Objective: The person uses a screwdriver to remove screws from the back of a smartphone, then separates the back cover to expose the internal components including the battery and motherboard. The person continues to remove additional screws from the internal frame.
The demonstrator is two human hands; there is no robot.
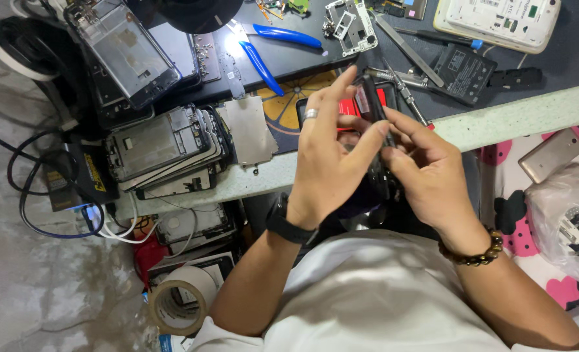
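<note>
Both my hands hold a dark phone (pixel 371 107) edge-on above the front edge of the workbench (pixel 517 117). My left hand (pixel 332 156), with a ring and a black wristband, wraps its fingers over the phone's side. My right hand (pixel 426 169), with a bead bracelet at the wrist, grips the phone's lower part from the right. Much of the phone is hidden behind my fingers.
A stack of dismantled phones (pixel 162 146) and a metal plate (pixel 247 130) lie at the left. Blue-handled pliers (pixel 263 55), tweezers (pixel 407 91), a black battery (pixel 464 72) and a white device (pixel 498 19) lie behind. A tape roll (pixel 179 303) and cables (pixel 48 202) are below left.
</note>
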